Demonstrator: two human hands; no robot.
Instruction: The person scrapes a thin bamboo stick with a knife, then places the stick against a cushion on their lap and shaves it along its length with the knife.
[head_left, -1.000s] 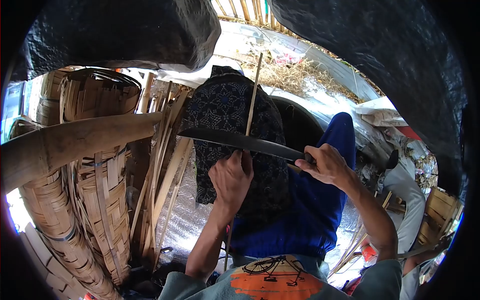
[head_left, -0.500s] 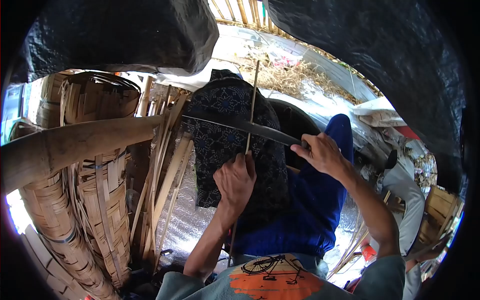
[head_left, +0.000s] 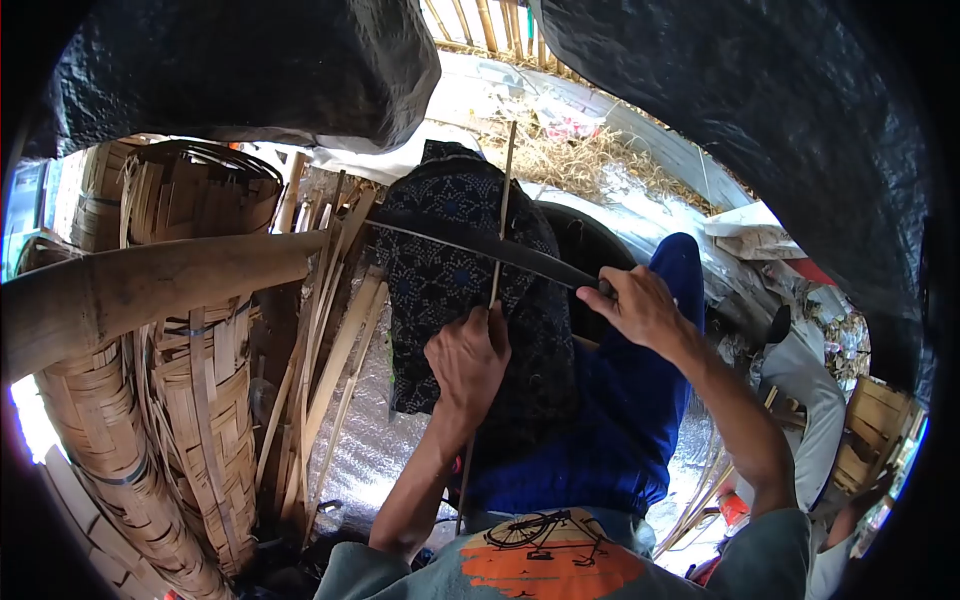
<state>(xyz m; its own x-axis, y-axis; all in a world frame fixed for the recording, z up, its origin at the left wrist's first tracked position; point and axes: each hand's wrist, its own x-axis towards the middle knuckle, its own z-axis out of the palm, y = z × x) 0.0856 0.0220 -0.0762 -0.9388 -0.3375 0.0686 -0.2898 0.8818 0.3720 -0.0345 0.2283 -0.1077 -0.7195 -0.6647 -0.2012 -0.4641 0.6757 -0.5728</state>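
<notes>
My left hand (head_left: 468, 358) is closed around a thin bamboo strip (head_left: 508, 180), pinching it between thumb and fingers. The strip runs away from me past the hand, and its near end shows below by my waist. My right hand (head_left: 640, 305) grips the handle of a long dark knife (head_left: 450, 236). Its blade points left and crosses the strip just beyond my left fingertips, appearing to touch it. Beneath both lies a dark patterned cloth (head_left: 420, 300) spread over my lap.
Tall woven bamboo baskets (head_left: 205, 400) stand on the left, with a thick bamboo pole (head_left: 160, 285) jutting across them. Several split bamboo lengths (head_left: 325, 380) lean beside the cloth. Dark sheeting (head_left: 760, 110) hangs overhead. Another person's pale-clothed leg (head_left: 805, 390) is at the right.
The knife and my right hand have shifted very slightly left and away from me. My left hand keeps its hold on the strip, almost unmoved.
</notes>
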